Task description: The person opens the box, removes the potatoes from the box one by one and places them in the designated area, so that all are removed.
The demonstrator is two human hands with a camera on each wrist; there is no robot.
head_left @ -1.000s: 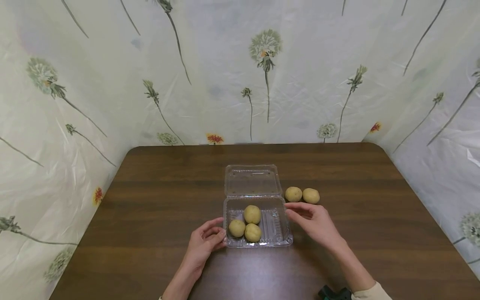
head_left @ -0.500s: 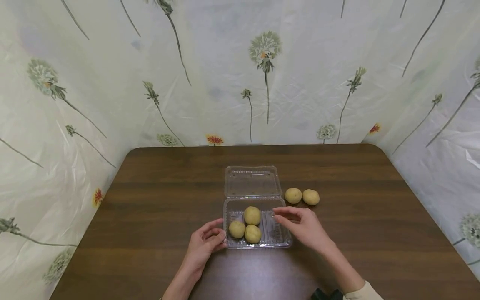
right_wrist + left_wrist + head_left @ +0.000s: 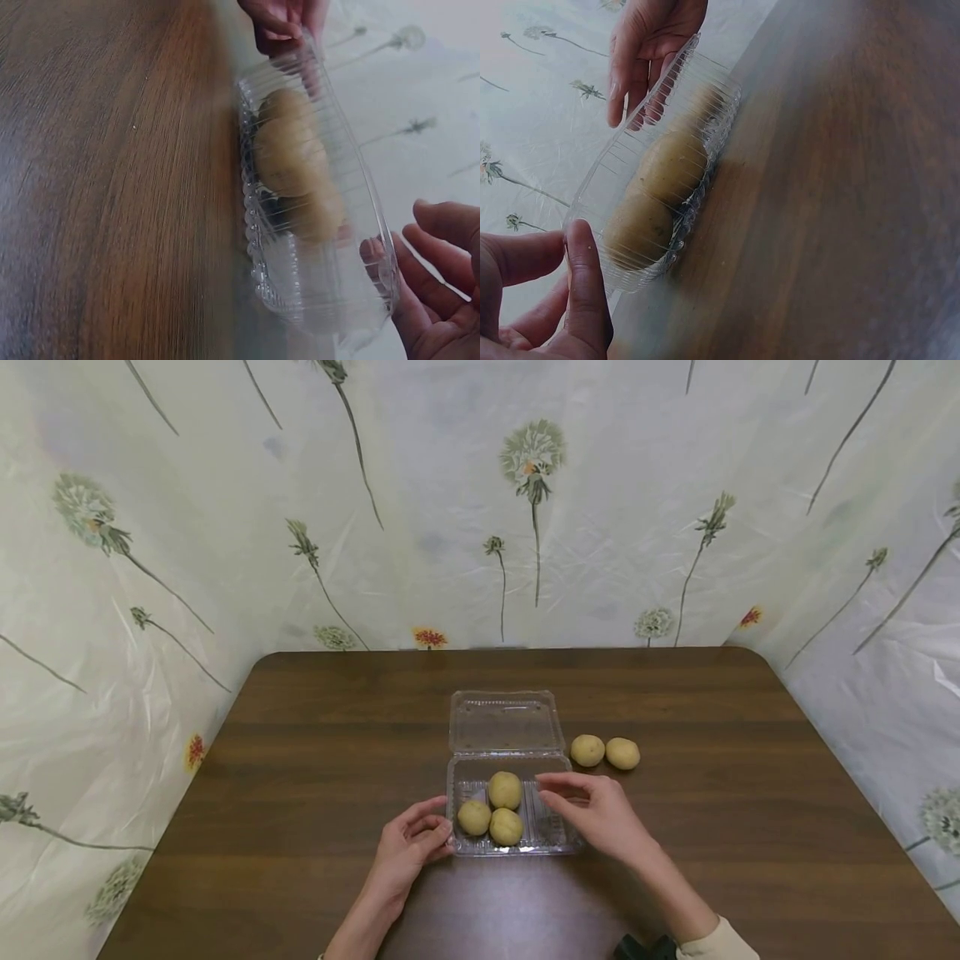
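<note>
A clear plastic clamshell container (image 3: 558, 843) sits on the table with its lid (image 3: 506, 722) folded back. Three potatoes (image 3: 506, 790) lie inside, toward its left half. My left hand (image 3: 405, 843) pinches the left rim between thumb and fingers, plainly seen in the left wrist view, where the fingers (image 3: 585, 277) meet the container edge. Over the container's right side is my right hand (image 3: 600, 814), fingers loosely bent, thumb apart from them and nothing held. In the right wrist view the right hand (image 3: 442, 277) is at the near end wall, some fingertips seen through the plastic.
Two more potatoes (image 3: 587, 750) lie side by side on the brown wooden table (image 3: 337, 735), just right of the lid hinge. A flower-printed sheet (image 3: 450, 527) hangs behind the table and at both sides. A dark object (image 3: 645, 947) shows at the bottom edge beside the right sleeve.
My right hand has moved left, from the container's right rim to over its right part. The left hand, the container and the potatoes stay where they were.
</note>
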